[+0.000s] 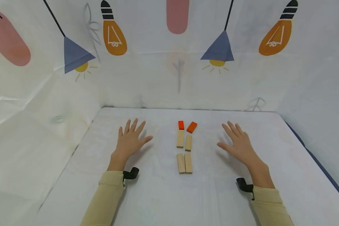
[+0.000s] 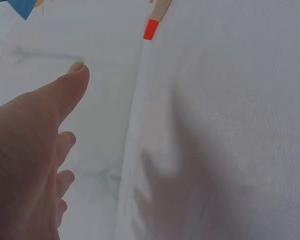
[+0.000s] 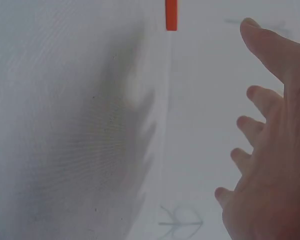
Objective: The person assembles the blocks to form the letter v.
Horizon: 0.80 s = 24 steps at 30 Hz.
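Observation:
Between my two hands, several small blocks lie on the white table. At the far end are an upright-set red block (image 1: 181, 125) and a slanted red block (image 1: 192, 127). Nearer come a longer wooden block (image 1: 180, 139) and a shorter-looking wooden block (image 1: 188, 143). Closest to me, two wooden blocks, one on the left (image 1: 181, 163) and one on the right (image 1: 188, 163), lie side by side. To their left my left hand (image 1: 131, 141) is spread over the table, holding nothing. My right hand (image 1: 238, 146) is likewise spread on the other side, its fingers pointing up and leftward.
The white table (image 1: 155, 201) meets a white cloth backdrop (image 1: 147, 78) printed with lamps and bulbs. Cloth also hangs along the left and right sides. A black wrist camera (image 1: 131, 173) sits at the left cuff, another black camera (image 1: 244, 185) at the right.

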Each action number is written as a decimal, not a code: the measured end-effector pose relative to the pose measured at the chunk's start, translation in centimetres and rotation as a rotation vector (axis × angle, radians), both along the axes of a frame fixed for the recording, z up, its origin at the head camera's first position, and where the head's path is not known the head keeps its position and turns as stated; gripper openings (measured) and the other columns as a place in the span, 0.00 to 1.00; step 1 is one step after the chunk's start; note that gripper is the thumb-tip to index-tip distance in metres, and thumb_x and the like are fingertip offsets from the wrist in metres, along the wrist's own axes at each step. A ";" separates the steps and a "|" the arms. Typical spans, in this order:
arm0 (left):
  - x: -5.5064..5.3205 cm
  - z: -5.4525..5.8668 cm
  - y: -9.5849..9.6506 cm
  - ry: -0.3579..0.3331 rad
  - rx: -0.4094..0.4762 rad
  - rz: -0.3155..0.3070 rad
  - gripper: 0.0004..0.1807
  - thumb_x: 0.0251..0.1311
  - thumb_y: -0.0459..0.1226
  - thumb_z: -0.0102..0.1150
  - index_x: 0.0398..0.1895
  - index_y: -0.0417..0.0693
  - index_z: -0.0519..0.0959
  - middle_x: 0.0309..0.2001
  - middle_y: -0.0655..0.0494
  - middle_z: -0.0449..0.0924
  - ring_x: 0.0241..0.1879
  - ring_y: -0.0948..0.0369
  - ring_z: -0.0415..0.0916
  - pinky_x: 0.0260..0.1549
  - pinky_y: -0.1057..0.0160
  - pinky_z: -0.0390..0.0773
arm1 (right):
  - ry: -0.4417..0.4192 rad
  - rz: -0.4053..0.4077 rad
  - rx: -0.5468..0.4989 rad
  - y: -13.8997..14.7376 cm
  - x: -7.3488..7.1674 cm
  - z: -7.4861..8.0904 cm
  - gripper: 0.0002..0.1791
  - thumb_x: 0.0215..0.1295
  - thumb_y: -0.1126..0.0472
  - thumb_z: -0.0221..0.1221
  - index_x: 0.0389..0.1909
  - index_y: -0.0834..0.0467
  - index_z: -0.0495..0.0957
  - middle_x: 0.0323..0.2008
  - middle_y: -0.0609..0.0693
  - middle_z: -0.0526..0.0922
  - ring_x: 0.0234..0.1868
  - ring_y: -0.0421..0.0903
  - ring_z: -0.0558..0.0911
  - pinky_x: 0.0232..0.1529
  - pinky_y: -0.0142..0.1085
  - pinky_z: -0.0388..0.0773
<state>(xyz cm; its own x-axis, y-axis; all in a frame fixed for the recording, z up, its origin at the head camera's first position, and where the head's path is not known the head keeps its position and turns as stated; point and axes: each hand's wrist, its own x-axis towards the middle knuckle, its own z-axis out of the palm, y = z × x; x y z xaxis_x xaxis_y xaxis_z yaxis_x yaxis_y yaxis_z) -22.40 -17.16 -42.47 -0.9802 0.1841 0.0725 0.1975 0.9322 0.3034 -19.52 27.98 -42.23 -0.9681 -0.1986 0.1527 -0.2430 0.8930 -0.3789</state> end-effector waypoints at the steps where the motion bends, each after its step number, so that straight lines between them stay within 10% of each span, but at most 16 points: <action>1: 0.1 0.0 0.0 -0.003 -0.004 0.003 0.46 0.62 0.72 0.40 0.80 0.67 0.47 0.82 0.51 0.38 0.81 0.44 0.29 0.72 0.31 0.33 | -0.005 0.007 0.002 -0.1 -0.1 0.0 0.48 0.66 0.36 0.57 0.80 0.48 0.47 0.81 0.56 0.44 0.80 0.65 0.40 0.69 0.73 0.39; 24: 1.2 -1.1 3.2 -0.036 -0.064 -0.123 0.45 0.62 0.71 0.44 0.79 0.70 0.49 0.82 0.56 0.41 0.81 0.48 0.31 0.74 0.34 0.35 | -0.029 0.159 -0.004 -3.5 1.1 -0.9 0.47 0.62 0.38 0.61 0.78 0.45 0.52 0.80 0.52 0.50 0.80 0.63 0.45 0.71 0.69 0.43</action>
<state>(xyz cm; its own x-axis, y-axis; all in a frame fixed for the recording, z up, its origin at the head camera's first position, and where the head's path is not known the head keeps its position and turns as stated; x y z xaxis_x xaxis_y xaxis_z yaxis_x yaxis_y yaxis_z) -21.15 -13.96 -43.60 -0.9518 0.3059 0.0217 0.3013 0.9194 0.2527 -18.46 24.44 -43.18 -0.9286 -0.3489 0.1263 -0.3698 0.8425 -0.3916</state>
